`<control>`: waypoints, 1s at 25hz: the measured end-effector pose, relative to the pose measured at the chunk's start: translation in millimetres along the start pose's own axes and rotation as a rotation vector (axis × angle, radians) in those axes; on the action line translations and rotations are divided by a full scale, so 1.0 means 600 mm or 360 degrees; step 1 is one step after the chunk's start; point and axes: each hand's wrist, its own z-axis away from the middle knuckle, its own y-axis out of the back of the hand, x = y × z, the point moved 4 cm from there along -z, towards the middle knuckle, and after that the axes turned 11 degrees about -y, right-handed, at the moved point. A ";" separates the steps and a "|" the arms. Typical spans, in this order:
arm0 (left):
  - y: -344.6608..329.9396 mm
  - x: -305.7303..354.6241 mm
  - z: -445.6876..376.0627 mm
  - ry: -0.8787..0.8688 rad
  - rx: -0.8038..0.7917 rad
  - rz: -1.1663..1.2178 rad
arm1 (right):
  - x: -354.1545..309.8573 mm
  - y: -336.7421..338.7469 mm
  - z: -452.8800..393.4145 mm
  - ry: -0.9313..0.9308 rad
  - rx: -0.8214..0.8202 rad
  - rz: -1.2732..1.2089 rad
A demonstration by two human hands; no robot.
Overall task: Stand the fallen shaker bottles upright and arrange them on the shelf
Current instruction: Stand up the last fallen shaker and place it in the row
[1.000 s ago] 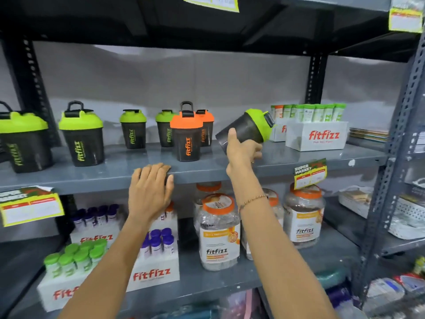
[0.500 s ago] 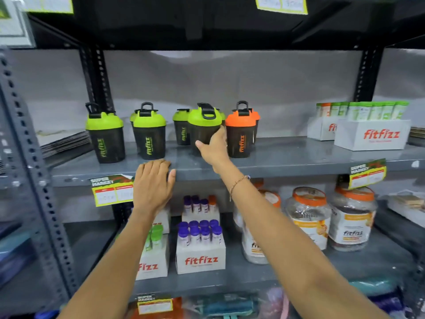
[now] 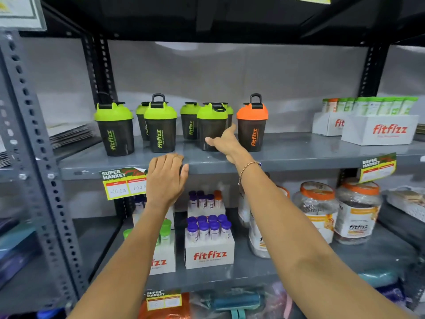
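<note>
Several dark shaker bottles stand upright in a loose row on the grey middle shelf (image 3: 299, 155). Most have green lids, such as the leftmost one (image 3: 113, 131) and the one with a raised handle (image 3: 160, 130). At the right end stands an orange-lidded one (image 3: 252, 128). My right hand (image 3: 224, 142) is at the base of a green-lidded shaker (image 3: 211, 125), fingers spread. Its thumb lies on the bottle's front and the fingers reach past its right side. My left hand (image 3: 166, 178) lies palm down on the shelf's front edge, holding nothing.
White fitfizz boxes of green tubes (image 3: 379, 128) sit at the shelf's right. Below are boxes of purple-capped tubes (image 3: 208, 240) and orange-lidded jars (image 3: 356, 210). A perforated steel post (image 3: 39, 157) stands at left. Price tags (image 3: 124, 184) hang from the shelf edge.
My right hand carried a tilted green-lidded shaker from the right, stood it left of the orange one, and has now loosened its fingers. The view shifted left. My left hand stayed on the edge.
</note>
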 end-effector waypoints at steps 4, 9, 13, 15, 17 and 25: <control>0.000 0.000 0.002 -0.0005 0.0008 0.0049 | -0.001 -0.002 0.001 -0.0061 0.0012 0.0134; -0.001 -0.001 0.003 -0.0001 0.0034 0.0051 | -0.001 -0.006 0.001 -0.0028 0.0157 0.0164; -0.004 -0.001 0.005 0.0030 0.0117 0.0072 | 0.006 -0.006 -0.009 -0.0035 0.0108 0.0166; -0.006 -0.003 0.004 0.0034 0.0157 0.0062 | 0.003 -0.010 -0.012 0.0003 0.0169 0.0242; -0.007 -0.006 0.003 0.0030 0.0166 0.0049 | -0.001 -0.012 -0.009 0.0001 0.0199 0.0271; -0.009 -0.006 0.005 0.0029 0.0157 0.0064 | 0.000 -0.009 -0.010 0.0018 0.0275 0.0286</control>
